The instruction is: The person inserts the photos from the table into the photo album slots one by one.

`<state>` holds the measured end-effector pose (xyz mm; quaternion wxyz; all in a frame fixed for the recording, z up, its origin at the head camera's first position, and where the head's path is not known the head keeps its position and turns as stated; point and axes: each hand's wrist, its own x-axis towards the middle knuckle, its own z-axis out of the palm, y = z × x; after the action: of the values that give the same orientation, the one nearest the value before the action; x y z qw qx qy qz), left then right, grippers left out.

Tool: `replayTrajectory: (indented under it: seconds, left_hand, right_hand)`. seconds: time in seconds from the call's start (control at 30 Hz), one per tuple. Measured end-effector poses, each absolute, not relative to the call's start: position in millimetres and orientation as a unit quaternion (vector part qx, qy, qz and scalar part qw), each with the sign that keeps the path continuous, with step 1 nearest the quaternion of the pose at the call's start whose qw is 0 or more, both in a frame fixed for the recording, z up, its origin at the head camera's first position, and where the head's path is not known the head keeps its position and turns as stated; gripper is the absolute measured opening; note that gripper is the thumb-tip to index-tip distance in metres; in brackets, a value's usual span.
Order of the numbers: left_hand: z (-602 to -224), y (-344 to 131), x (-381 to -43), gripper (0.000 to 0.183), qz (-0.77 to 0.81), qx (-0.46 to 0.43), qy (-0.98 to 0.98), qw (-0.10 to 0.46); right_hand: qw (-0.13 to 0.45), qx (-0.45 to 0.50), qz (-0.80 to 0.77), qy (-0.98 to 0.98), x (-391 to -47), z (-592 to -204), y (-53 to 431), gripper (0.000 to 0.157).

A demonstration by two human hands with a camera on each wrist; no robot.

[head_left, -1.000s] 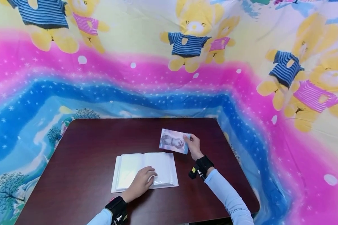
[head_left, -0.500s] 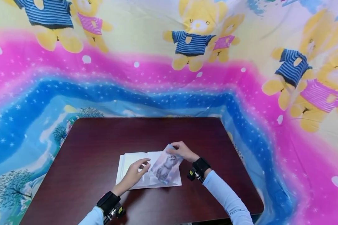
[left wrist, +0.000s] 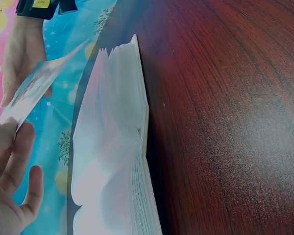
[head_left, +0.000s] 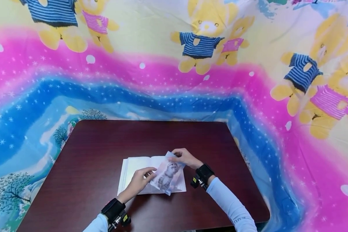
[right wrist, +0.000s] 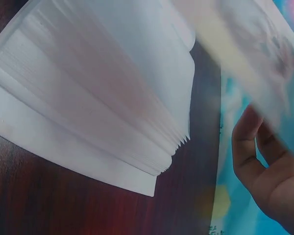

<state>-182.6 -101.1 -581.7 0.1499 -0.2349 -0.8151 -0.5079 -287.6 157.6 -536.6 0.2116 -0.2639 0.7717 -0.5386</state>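
Note:
A photo of a grey kitten (head_left: 169,176) is held tilted above the right-hand page of an open photo album (head_left: 136,161). My right hand (head_left: 188,159) pinches its upper end. At the opposite side, thumb and finger of my left hand (head_left: 137,181) pinch the photo's edge. The left wrist view shows this grip, with the photo (left wrist: 39,88) slightly bowed and raised off the album (left wrist: 105,127). Blurred in the right wrist view, the photo (right wrist: 257,49) hides part of my right hand (right wrist: 279,178). The album's many sleeves are pale and glossy.
The album lies near the front middle of a dark reddish-brown table (head_left: 127,138). Behind and beside the table hangs a colourful cloth (head_left: 150,77) with bears on it. Both wrists wear black camera straps (head_left: 113,208).
The photo has come left from beyond the album and turned over the right-hand page. My left hand has lifted off the page and taken the photo's edge.

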Motion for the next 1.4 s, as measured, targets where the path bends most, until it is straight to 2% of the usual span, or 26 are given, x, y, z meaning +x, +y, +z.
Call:
replayTrajectory:
  seconds: [0.27,0.5,0.63,0.8,1.03,1.2,1.4]
  left_hand:
    - [-576.3,-104.5,-188.7,0.020,-0.523,-0.174,-0.799,0.240]
    - [-574.7,-101.8,-202.0,0.020,-0.540,-0.140,-0.781,0.281]
    - [-577.6,-98.4,-207.9,0.018,-0.534,-0.120,-0.796,0.259]
    - [-590.7,-91.3,-209.0,0.013,-0.490,-0.106,-0.833,0.235]
    - [-606.3,-78.7,-204.7,0.015,-0.349,-0.214,-0.882,0.235]
    - [-602.8,-76.1,-210.7,0.026,-0.275,-0.290,-0.897,0.187]
    - [-596.7,-75.7,-220.9,0.058,-0.194,-0.323,-0.923,0.080]
  right_hand:
    - [0.217,-0.201,-0.607,0.738,-289.1,-541.5,161.1,0.032]
    - [0.231,-0.191,-0.625,0.721,-285.1,-544.7,149.9,0.024]
    - [0.208,-0.171,-0.614,0.742,-288.9,-544.7,145.3,0.021]
    - [0.152,-0.116,-0.618,0.763,-304.5,-540.0,143.8,0.016]
    - [0.106,-0.076,-0.626,0.769,-329.4,-541.5,136.9,0.013]
    - [0.109,-0.071,-0.621,0.773,-335.0,-544.7,127.6,0.015]
    - [0.095,-0.058,-0.616,0.779,-338.6,-550.1,118.3,0.005]
